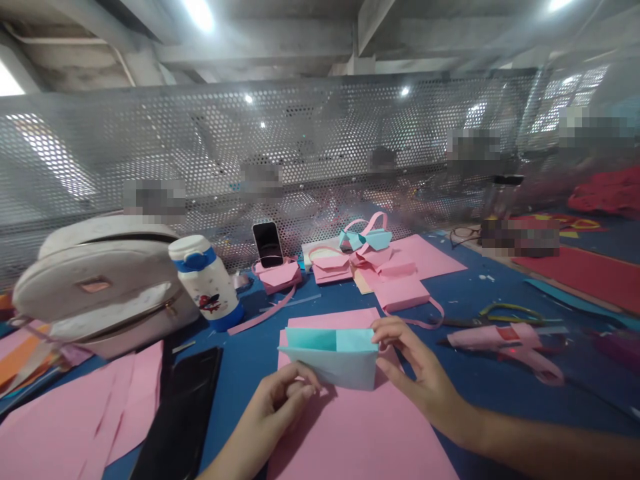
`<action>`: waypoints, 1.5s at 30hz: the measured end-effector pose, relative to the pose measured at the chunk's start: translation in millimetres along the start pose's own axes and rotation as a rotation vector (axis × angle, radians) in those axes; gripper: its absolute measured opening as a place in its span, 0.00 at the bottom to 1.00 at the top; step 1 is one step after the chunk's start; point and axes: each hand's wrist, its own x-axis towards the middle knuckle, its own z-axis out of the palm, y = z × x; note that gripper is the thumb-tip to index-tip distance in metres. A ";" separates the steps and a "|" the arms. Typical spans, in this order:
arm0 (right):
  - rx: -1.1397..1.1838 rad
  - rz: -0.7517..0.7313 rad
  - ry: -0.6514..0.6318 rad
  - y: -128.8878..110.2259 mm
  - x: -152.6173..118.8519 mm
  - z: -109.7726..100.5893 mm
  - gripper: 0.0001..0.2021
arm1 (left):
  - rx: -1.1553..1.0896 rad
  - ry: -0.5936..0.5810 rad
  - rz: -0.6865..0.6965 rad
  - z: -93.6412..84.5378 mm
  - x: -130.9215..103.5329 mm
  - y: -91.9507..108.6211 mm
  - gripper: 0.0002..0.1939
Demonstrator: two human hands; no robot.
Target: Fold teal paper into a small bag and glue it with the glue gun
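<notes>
A light blue folded paper bag (345,365) stands on a pink paper sheet (370,433), its top gaping. My right hand (420,377) has its fingertips at the top right corner and its thumb at the right side, gripping that edge. Low at the bag's front left is my left hand (283,403). Its fingers are curled together, with the index fingertip at the front panel and nothing visible inside. Behind lie small pink paper bags (400,287) with strips for handles, and a light blue one (367,239).
To the right lie a pink glue gun (505,340) and green-handled scissors (515,312). At the left are a white-and-blue bottle (207,283), a backpack (110,287), a black flat case (183,413) and pink sheets (75,413). A phone (268,243) leans before the perforated metal screen (300,147).
</notes>
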 end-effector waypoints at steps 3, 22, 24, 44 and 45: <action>-0.006 0.008 0.001 -1.1 0.0 0.0 0.08 | 0.066 0.025 0.063 -0.1 0.2 10.0 0.22; -0.016 0.013 -0.003 0.2 -0.3 -0.5 0.08 | 0.151 -0.027 0.032 -0.9 -4.4 20.1 0.23; -0.023 0.016 0.003 -0.5 -0.2 -0.4 0.07 | 0.134 -0.019 0.026 -0.7 -3.8 19.6 0.25; -0.012 0.028 -0.003 0.1 -2.1 -0.8 0.08 | -0.279 -0.024 -0.166 9.2 0.6 6.2 0.15; -0.015 0.027 -0.003 -0.2 -2.1 -0.8 0.08 | -0.294 -0.009 -0.167 9.4 0.4 5.4 0.15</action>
